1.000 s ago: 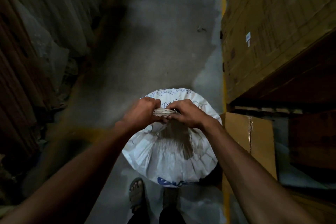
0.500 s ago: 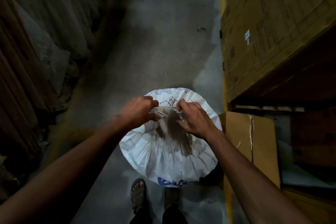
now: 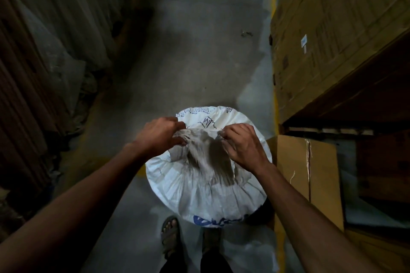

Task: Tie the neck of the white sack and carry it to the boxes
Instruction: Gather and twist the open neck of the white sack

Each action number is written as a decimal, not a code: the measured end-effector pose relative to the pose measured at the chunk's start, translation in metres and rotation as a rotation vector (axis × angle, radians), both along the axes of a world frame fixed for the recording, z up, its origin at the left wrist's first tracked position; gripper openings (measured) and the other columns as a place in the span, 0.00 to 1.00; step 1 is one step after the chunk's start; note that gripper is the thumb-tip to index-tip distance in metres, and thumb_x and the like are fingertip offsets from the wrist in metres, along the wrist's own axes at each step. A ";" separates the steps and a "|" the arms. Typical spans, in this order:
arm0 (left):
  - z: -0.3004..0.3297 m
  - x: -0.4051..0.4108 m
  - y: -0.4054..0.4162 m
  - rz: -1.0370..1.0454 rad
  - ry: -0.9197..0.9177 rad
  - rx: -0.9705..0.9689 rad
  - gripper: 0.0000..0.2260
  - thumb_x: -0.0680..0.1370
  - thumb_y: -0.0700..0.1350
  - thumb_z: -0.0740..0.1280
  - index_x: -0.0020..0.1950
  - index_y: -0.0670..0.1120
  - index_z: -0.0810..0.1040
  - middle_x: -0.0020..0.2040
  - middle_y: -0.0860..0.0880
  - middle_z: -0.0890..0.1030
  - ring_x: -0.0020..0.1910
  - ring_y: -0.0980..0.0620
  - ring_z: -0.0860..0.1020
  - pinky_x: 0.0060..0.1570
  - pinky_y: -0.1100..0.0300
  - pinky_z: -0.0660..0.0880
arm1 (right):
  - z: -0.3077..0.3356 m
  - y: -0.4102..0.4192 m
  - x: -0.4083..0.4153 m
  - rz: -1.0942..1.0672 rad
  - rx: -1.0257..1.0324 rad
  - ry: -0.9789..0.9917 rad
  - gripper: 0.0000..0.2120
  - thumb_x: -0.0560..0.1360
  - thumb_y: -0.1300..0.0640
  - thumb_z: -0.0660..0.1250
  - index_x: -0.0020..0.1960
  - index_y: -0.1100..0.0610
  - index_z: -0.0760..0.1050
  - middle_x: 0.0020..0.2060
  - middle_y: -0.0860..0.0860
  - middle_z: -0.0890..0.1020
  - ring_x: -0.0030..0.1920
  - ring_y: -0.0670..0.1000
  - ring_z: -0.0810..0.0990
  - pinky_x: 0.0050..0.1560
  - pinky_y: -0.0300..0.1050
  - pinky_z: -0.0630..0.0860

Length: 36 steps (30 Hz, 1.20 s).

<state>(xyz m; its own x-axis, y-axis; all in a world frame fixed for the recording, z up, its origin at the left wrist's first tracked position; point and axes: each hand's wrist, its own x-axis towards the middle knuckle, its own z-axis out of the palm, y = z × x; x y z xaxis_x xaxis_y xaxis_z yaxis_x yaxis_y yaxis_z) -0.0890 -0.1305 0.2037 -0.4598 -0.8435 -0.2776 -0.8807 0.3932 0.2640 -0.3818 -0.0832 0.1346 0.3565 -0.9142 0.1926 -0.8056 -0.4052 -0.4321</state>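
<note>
1. We see a grey concrete floor (image 3: 195, 68) running up the middle of a dim aisle; it is the largest thing in the head view, with a yellow painted line (image 3: 275, 99) along its right edge.
2. On the right stand stacked cardboard boxes (image 3: 332, 35), tall and brown, with small white labels on their faces; on the left lean dark corrugated sheets (image 3: 28, 73) and pale plastic wrapping.
3. The white sack (image 3: 206, 193) stands on the floor just in front of our feet, full and round, with blue lettering on its near side; its right side sits just beside a smaller cardboard box (image 3: 321, 175) sealed with tape.
4. The neck of the sack (image 3: 200, 139) is bunched at the top, its loose cloth stretched between our two hands; it is not tied.
5. Our left hand (image 3: 160, 135) grips the left end of the gathered cloth, fingers curled round it; our right hand (image 3: 241, 146) pinches the right end, fingers bent and closed on the fabric; the hands are apart, with the cloth spanning the gap.
6. Below the sack we see a sandalled foot (image 3: 169, 234) on the floor; the other foot is partly hidden by the sack.
</note>
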 end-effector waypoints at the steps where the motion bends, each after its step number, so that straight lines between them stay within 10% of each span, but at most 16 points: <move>1: 0.001 0.002 0.000 0.009 0.009 0.014 0.16 0.76 0.65 0.71 0.60 0.60 0.78 0.54 0.55 0.79 0.55 0.47 0.80 0.44 0.53 0.77 | 0.000 -0.002 -0.001 0.018 -0.018 -0.001 0.07 0.80 0.52 0.69 0.55 0.54 0.80 0.53 0.49 0.82 0.53 0.54 0.79 0.58 0.50 0.72; 5: 0.002 0.005 0.000 0.018 0.015 0.043 0.16 0.75 0.66 0.70 0.60 0.62 0.77 0.53 0.57 0.79 0.55 0.48 0.80 0.45 0.50 0.80 | -0.004 -0.007 -0.002 0.075 0.003 0.069 0.11 0.79 0.51 0.71 0.60 0.50 0.82 0.63 0.47 0.83 0.58 0.52 0.79 0.56 0.52 0.69; 8: 0.002 0.005 0.000 -0.001 0.020 0.050 0.16 0.76 0.65 0.70 0.60 0.63 0.77 0.54 0.57 0.79 0.56 0.48 0.80 0.46 0.49 0.80 | -0.005 -0.010 -0.002 0.022 0.070 0.083 0.10 0.76 0.56 0.72 0.57 0.50 0.83 0.51 0.47 0.84 0.52 0.54 0.79 0.51 0.48 0.63; 18: 0.001 -0.010 0.008 -0.042 0.071 0.014 0.17 0.79 0.60 0.70 0.68 0.60 0.76 0.59 0.53 0.80 0.60 0.48 0.78 0.45 0.57 0.69 | 0.010 -0.041 0.011 -0.098 0.225 0.020 0.14 0.79 0.52 0.65 0.56 0.56 0.86 0.48 0.57 0.88 0.49 0.60 0.84 0.51 0.50 0.77; 25: -0.017 -0.042 0.036 -0.183 0.114 -0.073 0.15 0.74 0.55 0.73 0.60 0.58 0.81 0.47 0.51 0.77 0.48 0.45 0.78 0.43 0.51 0.75 | 0.018 -0.044 0.021 -0.178 0.288 -0.069 0.16 0.78 0.55 0.69 0.60 0.54 0.65 0.37 0.54 0.78 0.40 0.62 0.81 0.39 0.48 0.69; 36: -0.028 -0.092 0.048 -0.081 0.407 -0.037 0.21 0.73 0.44 0.78 0.62 0.59 0.78 0.58 0.52 0.73 0.45 0.48 0.78 0.42 0.51 0.79 | 0.017 -0.043 0.023 -0.204 0.529 -0.390 0.27 0.73 0.60 0.74 0.67 0.50 0.66 0.35 0.52 0.84 0.38 0.48 0.81 0.38 0.41 0.73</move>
<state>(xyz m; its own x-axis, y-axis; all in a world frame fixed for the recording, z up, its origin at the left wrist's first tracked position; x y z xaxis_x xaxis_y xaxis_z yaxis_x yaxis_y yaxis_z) -0.1806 -0.0822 0.1761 -0.5911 -0.8060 -0.0293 -0.6731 0.4730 0.5685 -0.3590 -0.1261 0.1512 0.1623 -0.9621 -0.2191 -0.5888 0.0837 -0.8039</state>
